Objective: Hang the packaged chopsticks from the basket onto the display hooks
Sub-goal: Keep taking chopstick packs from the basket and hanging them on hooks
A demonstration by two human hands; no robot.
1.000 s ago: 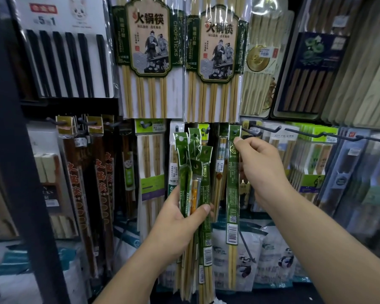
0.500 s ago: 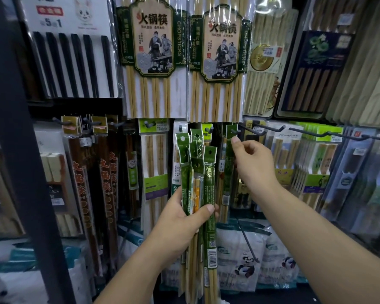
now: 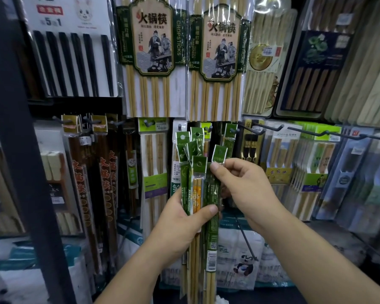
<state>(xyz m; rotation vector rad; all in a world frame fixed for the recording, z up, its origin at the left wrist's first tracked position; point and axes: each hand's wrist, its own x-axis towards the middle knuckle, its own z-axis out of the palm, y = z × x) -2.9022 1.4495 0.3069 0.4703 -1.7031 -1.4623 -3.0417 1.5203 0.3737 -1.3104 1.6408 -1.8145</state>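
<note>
My left hand grips a bundle of several green chopstick packs, held upright in front of the display. My right hand pinches the rightmost pack of that bundle just below its green header tab. Behind the bundle, a green pack hangs on a black display hook. More hooks stick out to the right. The basket is out of view.
Large bamboo chopstick packs hang above. Dark red chopstick packs hang at the left beside a dark metal upright. Boxed chopstick sets hang at the right. Panda-printed bags sit below.
My right hand left the pack on the hook and came down to the bundle, where it now pinches the rightmost pack. My left hand has kept its grip on the bundle.
</note>
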